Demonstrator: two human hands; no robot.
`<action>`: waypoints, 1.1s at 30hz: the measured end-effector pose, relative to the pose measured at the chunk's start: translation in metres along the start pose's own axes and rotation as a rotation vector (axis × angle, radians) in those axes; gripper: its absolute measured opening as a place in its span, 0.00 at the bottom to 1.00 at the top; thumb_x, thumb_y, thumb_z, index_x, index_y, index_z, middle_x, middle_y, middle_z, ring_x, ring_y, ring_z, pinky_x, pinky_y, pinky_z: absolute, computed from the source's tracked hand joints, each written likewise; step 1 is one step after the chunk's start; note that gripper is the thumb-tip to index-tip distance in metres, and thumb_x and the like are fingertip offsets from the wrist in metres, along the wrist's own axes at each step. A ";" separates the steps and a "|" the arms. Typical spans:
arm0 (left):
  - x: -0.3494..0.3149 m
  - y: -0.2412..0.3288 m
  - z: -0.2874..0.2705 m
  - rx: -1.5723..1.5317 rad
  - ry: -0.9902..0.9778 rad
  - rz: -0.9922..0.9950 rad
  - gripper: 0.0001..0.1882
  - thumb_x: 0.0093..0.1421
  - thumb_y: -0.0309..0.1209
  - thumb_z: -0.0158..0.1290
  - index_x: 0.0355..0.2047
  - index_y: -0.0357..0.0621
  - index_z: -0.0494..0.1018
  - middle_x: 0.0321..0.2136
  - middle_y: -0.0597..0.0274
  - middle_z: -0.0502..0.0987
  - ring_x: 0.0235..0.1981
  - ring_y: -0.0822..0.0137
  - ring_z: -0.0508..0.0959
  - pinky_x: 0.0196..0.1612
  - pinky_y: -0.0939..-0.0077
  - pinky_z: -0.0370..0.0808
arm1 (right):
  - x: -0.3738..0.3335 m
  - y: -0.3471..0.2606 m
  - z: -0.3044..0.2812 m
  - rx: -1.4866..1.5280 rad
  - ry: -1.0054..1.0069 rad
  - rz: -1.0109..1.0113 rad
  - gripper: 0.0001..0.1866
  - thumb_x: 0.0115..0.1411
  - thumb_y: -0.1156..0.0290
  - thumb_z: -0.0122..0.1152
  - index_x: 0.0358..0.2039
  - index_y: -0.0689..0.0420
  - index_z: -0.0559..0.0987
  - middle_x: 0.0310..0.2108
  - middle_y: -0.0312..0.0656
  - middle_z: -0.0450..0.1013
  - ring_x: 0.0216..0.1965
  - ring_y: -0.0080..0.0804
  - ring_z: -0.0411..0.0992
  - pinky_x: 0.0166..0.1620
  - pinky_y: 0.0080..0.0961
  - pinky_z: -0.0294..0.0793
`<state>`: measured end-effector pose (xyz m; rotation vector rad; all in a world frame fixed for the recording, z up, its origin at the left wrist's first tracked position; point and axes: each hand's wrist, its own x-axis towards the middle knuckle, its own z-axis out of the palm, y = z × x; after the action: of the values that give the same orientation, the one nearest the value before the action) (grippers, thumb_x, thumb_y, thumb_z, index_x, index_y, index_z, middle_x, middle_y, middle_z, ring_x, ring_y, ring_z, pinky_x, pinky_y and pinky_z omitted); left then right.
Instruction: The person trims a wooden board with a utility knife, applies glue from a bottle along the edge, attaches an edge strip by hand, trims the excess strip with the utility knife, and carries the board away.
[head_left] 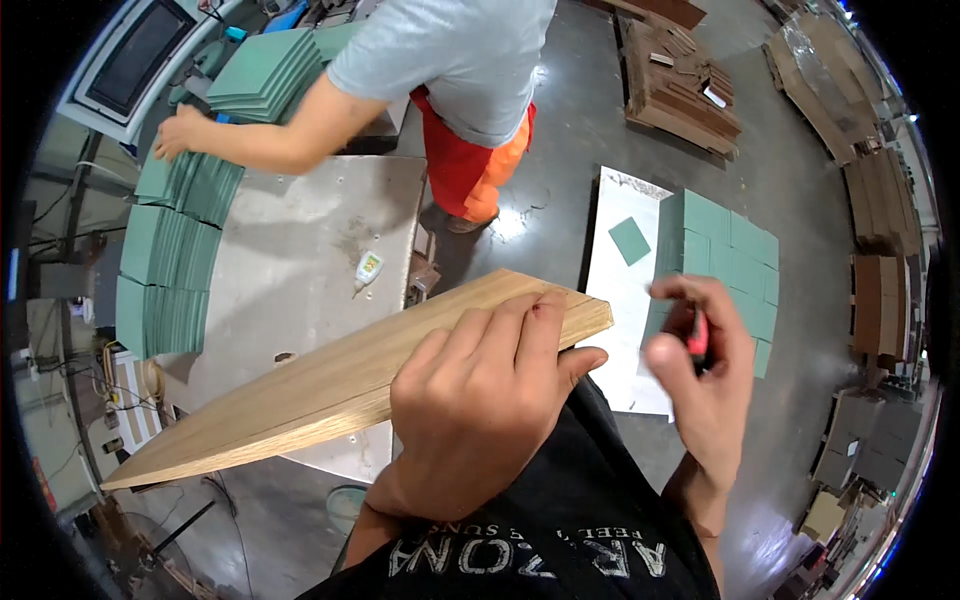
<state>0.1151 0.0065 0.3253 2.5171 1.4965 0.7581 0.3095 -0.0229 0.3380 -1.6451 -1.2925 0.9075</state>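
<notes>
Board (300,385) slants across the front of the body, right end nearest, long end reaching left over the table (300,230); can't tell if it rests there. Left hand (475,400) clasps it near the right end, fingers spread over the top face, thumb out past the near edge. Right hand (715,390), blurred, is curled round a small red-and-black tool (698,335), apart from the board; exact kind unclear. To do well, I'd judge: keep left grip firm so the long end doesn't swing or dip, settle the right hand before any contact, keep left thumb and fingertips clear of the tool's path.
</notes>
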 end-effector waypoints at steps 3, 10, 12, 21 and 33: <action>-0.003 -0.003 0.001 -0.012 0.015 -0.014 0.21 0.54 0.45 0.65 0.39 0.42 0.80 0.33 0.64 0.81 0.32 0.66 0.81 0.32 0.74 0.75 | 0.023 -0.003 0.018 0.027 -0.223 0.092 0.17 0.57 0.70 0.75 0.43 0.64 0.80 0.31 0.32 0.75 0.33 0.16 0.67 0.40 0.15 0.68; 0.007 0.002 0.006 0.008 0.084 -0.108 0.20 0.52 0.51 0.67 0.35 0.50 0.82 0.24 0.65 0.80 0.25 0.59 0.80 0.29 0.67 0.74 | 0.084 0.044 0.016 0.316 -0.255 -0.017 0.20 0.72 0.53 0.53 0.43 0.60 0.77 0.23 0.28 0.63 0.24 0.14 0.60 0.27 0.15 0.58; 0.008 0.003 0.007 0.077 0.096 -0.149 0.20 0.51 0.52 0.67 0.33 0.50 0.82 0.23 0.65 0.80 0.24 0.60 0.80 0.28 0.67 0.73 | 0.084 0.050 0.018 0.445 -0.374 -0.035 0.24 0.74 0.47 0.46 0.40 0.58 0.75 0.21 0.29 0.61 0.20 0.16 0.58 0.24 0.14 0.56; 0.029 -0.006 0.013 0.192 0.148 -0.162 0.22 0.50 0.54 0.68 0.27 0.48 0.80 0.21 0.64 0.79 0.24 0.58 0.80 0.30 0.65 0.72 | 0.104 0.043 0.020 0.536 -0.534 -0.279 0.12 0.63 0.82 0.62 0.48 0.64 0.80 0.39 0.43 0.82 0.41 0.29 0.81 0.44 0.27 0.79; 0.031 -0.007 0.014 0.190 0.195 -0.226 0.24 0.47 0.56 0.68 0.27 0.48 0.81 0.19 0.59 0.77 0.22 0.56 0.78 0.29 0.65 0.70 | 0.130 -0.002 0.000 -0.144 -0.573 -1.037 0.12 0.49 0.80 0.70 0.36 0.53 0.85 0.33 0.37 0.82 0.30 0.40 0.78 0.32 0.34 0.75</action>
<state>0.1284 0.0389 0.3218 2.3979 1.9649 0.8828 0.3359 0.1039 0.3341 -0.5775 -2.3005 0.6183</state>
